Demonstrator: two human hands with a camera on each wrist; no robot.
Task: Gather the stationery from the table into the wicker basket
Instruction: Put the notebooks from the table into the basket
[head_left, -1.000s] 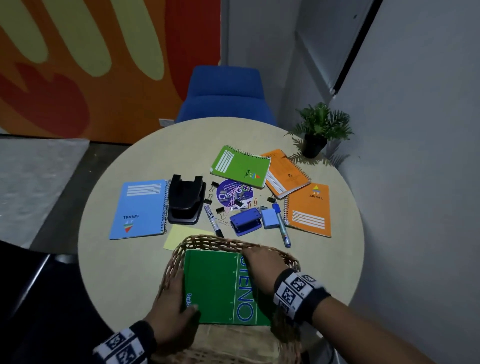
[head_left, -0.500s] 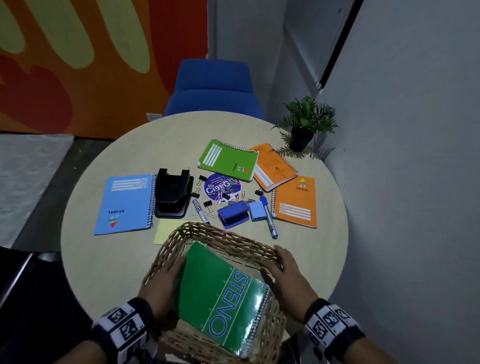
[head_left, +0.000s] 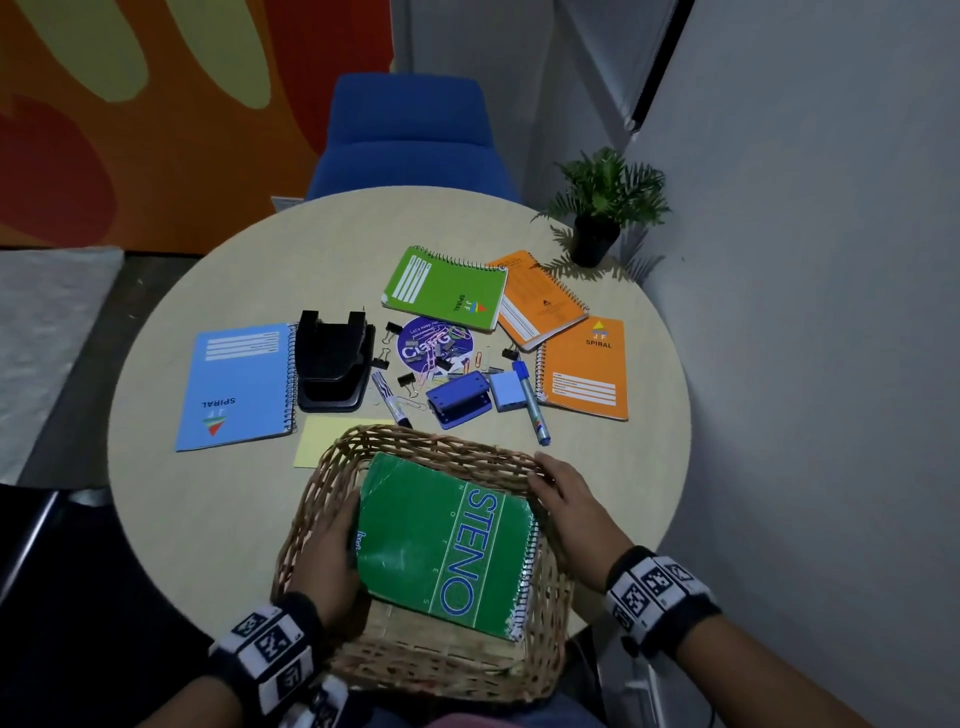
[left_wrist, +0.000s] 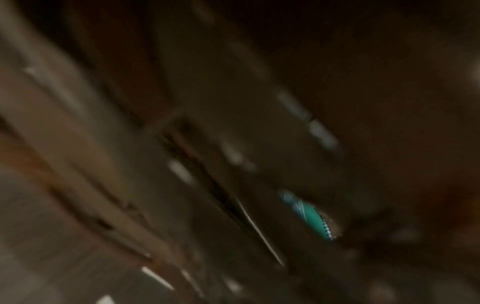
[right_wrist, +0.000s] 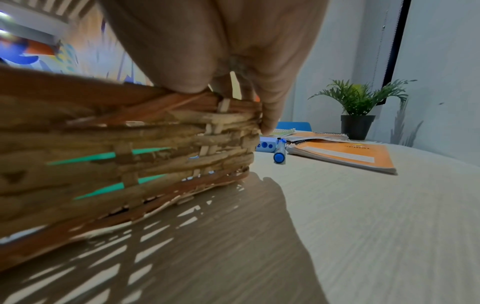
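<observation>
The wicker basket (head_left: 415, 441) stands at the table's near edge. A green STENO notebook (head_left: 441, 540) lies tilted inside it, spiral edge to the right. My left hand (head_left: 335, 545) is inside the basket and holds the notebook's left edge. My right hand (head_left: 563, 493) grips the basket's right rim; in the right wrist view the right hand (right_wrist: 249, 82) has fingers over the basket (right_wrist: 130, 133) rim and thumb on the outer wall. Green cover (right_wrist: 98, 157) shows through the weave. The left wrist view is dark and blurred, with a teal sliver of notebook (left_wrist: 309, 214).
Beyond the basket lie a blue notebook (head_left: 234, 384), black hole punch (head_left: 332, 364), yellow note (head_left: 322, 436), small blue punch (head_left: 460, 400), blue marker (head_left: 530, 400), green notebook (head_left: 449, 288), two orange notebooks (head_left: 584, 369) and loose clips. A potted plant (head_left: 602, 213) stands far right.
The green notebook has gone from lying across the basket's top down into it, tilted. My right hand left the notebook and moved to the basket's right rim. My left hand sank inside.
</observation>
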